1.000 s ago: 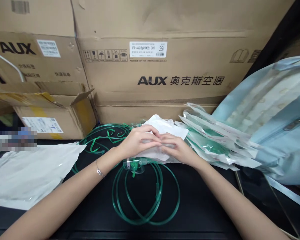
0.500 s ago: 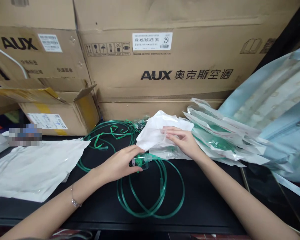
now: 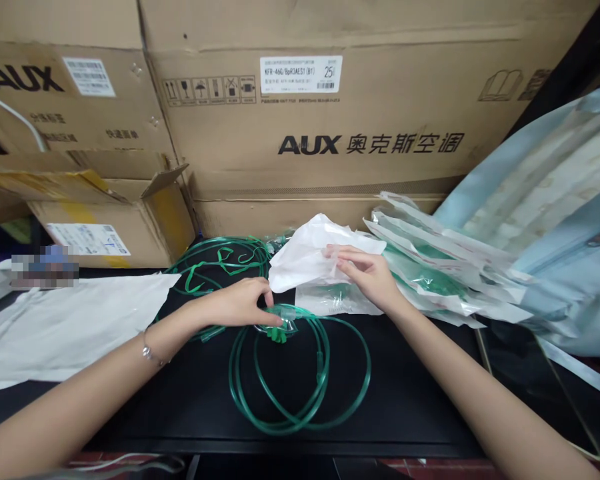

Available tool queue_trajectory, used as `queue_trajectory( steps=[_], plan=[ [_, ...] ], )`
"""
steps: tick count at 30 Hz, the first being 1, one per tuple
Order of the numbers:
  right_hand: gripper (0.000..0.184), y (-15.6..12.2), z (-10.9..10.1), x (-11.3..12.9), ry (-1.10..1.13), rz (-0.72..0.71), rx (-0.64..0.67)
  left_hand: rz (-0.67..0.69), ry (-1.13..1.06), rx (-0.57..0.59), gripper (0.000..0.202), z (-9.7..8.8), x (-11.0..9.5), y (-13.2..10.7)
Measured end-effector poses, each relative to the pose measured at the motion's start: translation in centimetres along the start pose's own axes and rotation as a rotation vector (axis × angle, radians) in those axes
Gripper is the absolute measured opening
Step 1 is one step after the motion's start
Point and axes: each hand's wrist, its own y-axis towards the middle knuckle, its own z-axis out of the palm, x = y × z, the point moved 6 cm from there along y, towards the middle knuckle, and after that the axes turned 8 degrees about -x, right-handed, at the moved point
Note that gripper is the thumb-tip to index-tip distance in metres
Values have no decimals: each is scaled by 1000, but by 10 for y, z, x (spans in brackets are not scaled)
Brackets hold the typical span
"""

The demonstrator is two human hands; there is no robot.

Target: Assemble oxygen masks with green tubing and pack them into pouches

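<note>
A clear mask [image 3: 286,327] with green parts, which looks like an oxygen mask, lies on the black table with its coiled green tubing [image 3: 325,373] spread in front. My left hand [image 3: 245,303] is over the mask's left side, its thumb against it and its curled fingers apart from the thumb. My right hand [image 3: 365,273] pinches a crumpled white paper-and-film pouch [image 3: 307,257], raised at its left end. Beneath it is another flat clear-and-white packet [image 3: 337,299].
A stack of sealed packets [image 3: 430,267] with green contents lies at the right beside a light blue bag [image 3: 570,233]. More green tubing [image 3: 215,250] lies behind my left hand. White pouches [image 3: 75,327] are at left; cardboard boxes [image 3: 370,93] line the back.
My left hand has shifted slightly up and left and loosened from the mask, which now lies turned on the table. My right hand still holds the pouch. The whole view has shifted slightly.
</note>
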Motion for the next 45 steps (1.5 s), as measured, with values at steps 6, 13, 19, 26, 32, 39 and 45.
queue_trajectory(
  steps=[6,13,19,26,32,39,45],
  plan=[
    [17,0,-3,-4,-50,-38,28,-96,-98,249,31,7,1,23],
    [19,-4,7,1,-218,-110,189,-137,-176,290,26,23,0,19],
    [19,-5,5,3,-429,-185,267,-139,-149,95,32,14,-6,12],
    [19,-8,9,5,-743,-171,421,-137,-527,194,34,10,-11,-5],
    [28,-15,29,25,-596,-187,406,-70,-650,74,32,8,-4,-7],
    [13,-13,23,8,-301,131,337,-13,-666,65,26,2,-3,-9],
    [12,-6,7,-7,-191,267,100,-16,-603,-67,27,-22,-1,-14]
  ],
)
